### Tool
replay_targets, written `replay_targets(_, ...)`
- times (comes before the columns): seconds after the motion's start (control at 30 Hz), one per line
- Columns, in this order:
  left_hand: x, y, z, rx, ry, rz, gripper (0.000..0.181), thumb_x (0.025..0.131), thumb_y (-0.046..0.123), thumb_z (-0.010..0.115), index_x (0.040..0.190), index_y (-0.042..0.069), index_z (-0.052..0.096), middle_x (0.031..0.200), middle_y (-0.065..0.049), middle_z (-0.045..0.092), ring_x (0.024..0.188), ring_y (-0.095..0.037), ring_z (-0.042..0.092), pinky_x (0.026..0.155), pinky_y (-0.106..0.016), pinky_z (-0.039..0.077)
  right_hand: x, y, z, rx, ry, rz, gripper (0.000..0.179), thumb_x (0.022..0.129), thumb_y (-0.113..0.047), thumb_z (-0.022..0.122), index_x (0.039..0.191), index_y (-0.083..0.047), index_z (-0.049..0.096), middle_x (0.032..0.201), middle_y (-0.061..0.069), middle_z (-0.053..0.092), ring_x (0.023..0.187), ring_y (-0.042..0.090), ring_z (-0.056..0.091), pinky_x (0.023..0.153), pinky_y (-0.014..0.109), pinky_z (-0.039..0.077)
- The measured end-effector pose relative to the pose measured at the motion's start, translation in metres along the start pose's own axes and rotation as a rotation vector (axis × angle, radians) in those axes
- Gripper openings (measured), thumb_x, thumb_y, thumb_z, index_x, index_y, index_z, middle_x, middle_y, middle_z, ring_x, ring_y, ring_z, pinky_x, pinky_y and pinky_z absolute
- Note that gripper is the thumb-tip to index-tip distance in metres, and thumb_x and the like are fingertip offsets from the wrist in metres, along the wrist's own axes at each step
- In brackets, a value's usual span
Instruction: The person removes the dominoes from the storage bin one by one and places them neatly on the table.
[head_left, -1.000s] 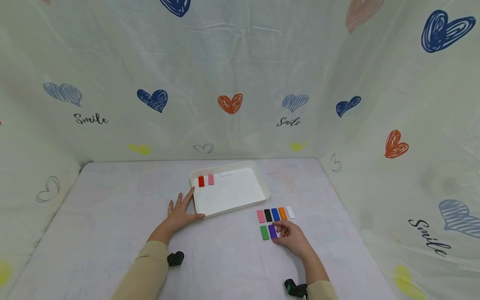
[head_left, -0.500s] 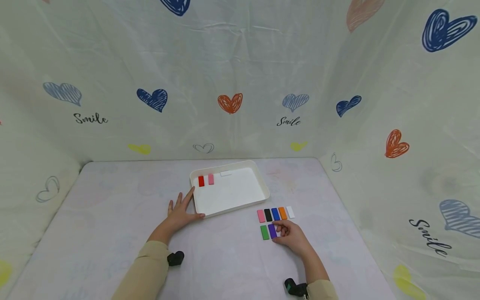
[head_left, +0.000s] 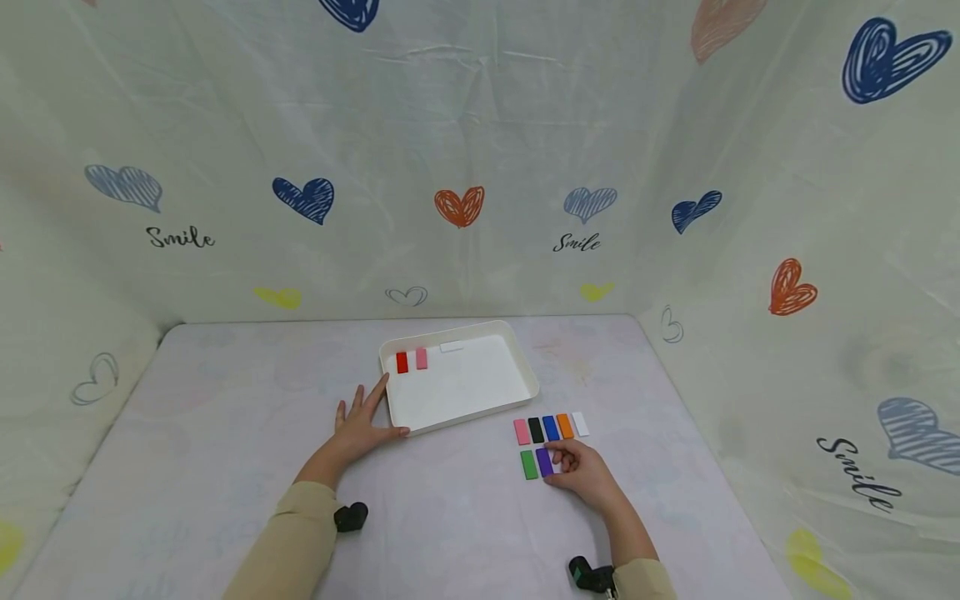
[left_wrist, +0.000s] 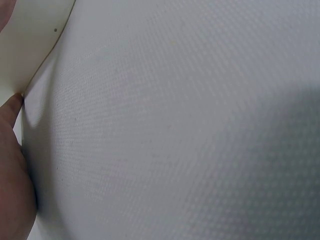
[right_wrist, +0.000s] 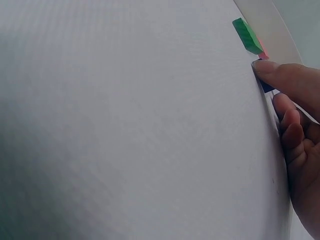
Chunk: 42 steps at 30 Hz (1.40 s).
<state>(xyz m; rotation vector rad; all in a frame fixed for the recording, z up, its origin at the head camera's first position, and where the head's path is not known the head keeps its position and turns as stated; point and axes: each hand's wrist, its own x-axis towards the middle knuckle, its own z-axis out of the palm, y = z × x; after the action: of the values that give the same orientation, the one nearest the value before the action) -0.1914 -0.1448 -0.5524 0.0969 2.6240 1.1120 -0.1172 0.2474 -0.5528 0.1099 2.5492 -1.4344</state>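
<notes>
My left hand (head_left: 366, 427) has its fingers spread, index fingertip on the left side of the white tray (head_left: 465, 383) and thumb at its near corner. In the left wrist view the thumb (left_wrist: 14, 107) meets the tray wall. My right hand (head_left: 588, 477) is at a small purple block (head_left: 543, 462), pinching it by its far and near ends between index finger and thumb; the other fingers are curled in. The purple block lies right of a green block (head_left: 528, 465). In the right wrist view the thumb partly hides the purple block (right_wrist: 265, 86).
Behind the purple block runs a row of pink (head_left: 522, 432), black (head_left: 536, 430), blue (head_left: 551, 428), orange (head_left: 565, 427) and white (head_left: 581, 424) blocks. Inside the tray, along its far side, lie a red block (head_left: 402, 362), a pink block (head_left: 422, 358) and a white block (head_left: 452, 347).
</notes>
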Motion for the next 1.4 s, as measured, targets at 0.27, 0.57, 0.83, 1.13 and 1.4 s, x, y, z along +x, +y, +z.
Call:
replay_targets(0.27, -0.002, 0.002, 0.000, -0.008, 0.021, 0.018, 0.113, 0.072, 0.049, 0.080, 0.157, 0.016, 0.013, 0.159, -0.023, 0.015, 0.145, -0.044, -0.005, 0.111, -0.060, -0.014, 0.000, 0.002, 0.001, -0.009, 0.003, -0.023, 0.048, 0.072, -0.002, 0.084, 0.117, -0.004, 0.067, 0.083, 0.004, 0.051, 0.076, 0.020, 0.047, 0.059, 0.023, 0.041)
replay_targets(0.57, 0.001, 0.000, 0.003, 0.010, -0.010, 0.000, 0.113, 0.074, 0.048, 0.080, 0.157, 0.015, 0.011, 0.160, -0.020, 0.014, 0.145, -0.044, -0.006, 0.111, -0.060, -0.013, -0.002, -0.010, -0.005, 0.009, 0.042, -0.026, 0.050, 0.072, 0.000, 0.084, 0.118, -0.004, 0.066, 0.087, 0.005, 0.055, 0.077, 0.020, 0.049, 0.060, 0.023, 0.044)
replay_targets(0.83, 0.000, 0.000, 0.002, 0.008, -0.005, -0.009, 0.114, 0.074, 0.049, 0.080, 0.157, 0.016, 0.010, 0.160, -0.020, 0.013, 0.145, -0.043, -0.007, 0.111, -0.059, -0.015, 0.016, -0.059, 0.002, 0.090, 0.054, -0.202, 0.047, 0.075, 0.006, 0.079, 0.120, 0.001, 0.064, 0.097, 0.018, 0.060, 0.076, 0.016, 0.051, 0.060, 0.019, 0.046)
replay_targets(1.13, 0.001, -0.004, -0.001, 0.000, -0.005, -0.005, 0.114, 0.074, 0.049, 0.080, 0.158, 0.016, 0.009, 0.161, -0.019, 0.011, 0.145, -0.042, -0.008, 0.111, -0.059, -0.015, 0.049, -0.103, 0.042, 0.143, -0.065, -0.346, 0.048, 0.079, -0.001, 0.079, 0.123, 0.002, 0.062, 0.103, 0.022, 0.061, 0.079, 0.015, 0.055, 0.068, 0.021, 0.049)
replay_targets(1.4, 0.003, -0.006, 0.001, -0.006, -0.001, 0.001, 0.114, 0.073, 0.051, 0.080, 0.158, 0.017, 0.011, 0.160, -0.019, 0.013, 0.145, -0.043, -0.007, 0.111, -0.059, -0.015, 0.080, -0.130, 0.073, 0.131, -0.103, -0.339, 0.044, 0.080, -0.004, 0.079, 0.122, 0.001, 0.064, 0.105, 0.025, 0.061, 0.079, 0.015, 0.056, 0.069, 0.022, 0.050)
